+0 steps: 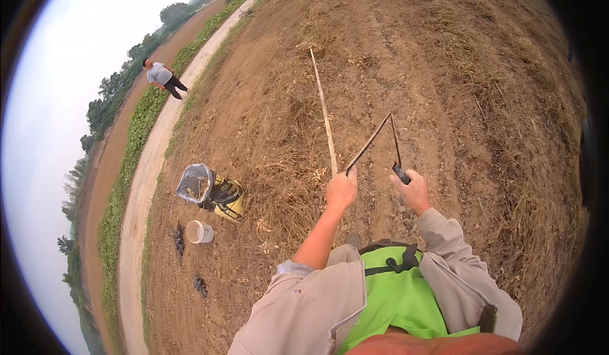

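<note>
My left hand (342, 190) is closed around the near end of a long, thin wooden pole (322, 98). The pole runs forward over the dry plants, and its far end sits among straw where its shape is unclear. My right hand (415, 193) grips the black handle of a thin, dark, sharply bent tool (371, 142). From that handle the tool rises to a pointed bend, then slants down to my left hand. Whether the left fingers also hold its end I cannot tell. Dry pulled plants (288, 177) with pale pods lie left of the pole.
To the left stand a black-and-yellow sack (225, 196) with a clear liner and a white bucket (199, 232). Dark crumpled pieces (200, 286) lie near them. A person (162, 77) stands by the pale path (143, 193). More dry stalks (526, 196) cover the right.
</note>
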`<action>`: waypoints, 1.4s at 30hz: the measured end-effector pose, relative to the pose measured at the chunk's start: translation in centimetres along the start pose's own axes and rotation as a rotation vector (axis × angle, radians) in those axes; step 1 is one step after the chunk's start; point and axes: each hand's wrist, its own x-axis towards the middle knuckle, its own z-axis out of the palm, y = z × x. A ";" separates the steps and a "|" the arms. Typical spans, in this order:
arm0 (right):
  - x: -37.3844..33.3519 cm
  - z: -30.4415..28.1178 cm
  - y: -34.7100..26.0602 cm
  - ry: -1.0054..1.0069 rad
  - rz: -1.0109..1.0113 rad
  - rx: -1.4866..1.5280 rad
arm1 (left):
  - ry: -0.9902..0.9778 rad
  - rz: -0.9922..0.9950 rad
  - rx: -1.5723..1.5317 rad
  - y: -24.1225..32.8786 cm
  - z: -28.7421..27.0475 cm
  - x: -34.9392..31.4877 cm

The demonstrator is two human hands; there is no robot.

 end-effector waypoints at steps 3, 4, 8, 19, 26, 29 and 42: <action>-1.0 1.9 -1.1 -0.230 0.084 0.258 | -0.020 0.041 0.023 0.6 0.8 -5.0; -1.3 2.5 -1.5 -0.297 0.117 0.417 | -0.055 0.052 0.053 0.6 0.8 -5.8; -1.8 4.0 -2.5 -0.431 0.072 0.600 | -0.082 0.126 0.069 0.1 0.9 -6.5; -1.1 7.7 -4.4 -0.331 0.080 0.487 | -0.301 0.399 0.083 -1.7 2.8 -3.7; -4.6 3.1 -6.0 -0.001 0.095 0.861 | 0.116 1.107 -0.210 -4.2 3.7 1.0; -7.8 0.3 -6.8 0.105 0.157 0.869 | 0.118 1.228 -0.201 -3.3 5.6 4.4; -31.8 -23.4 -7.0 0.449 -0.021 0.772 | 0.012 1.098 0.341 -0.3 6.3 19.1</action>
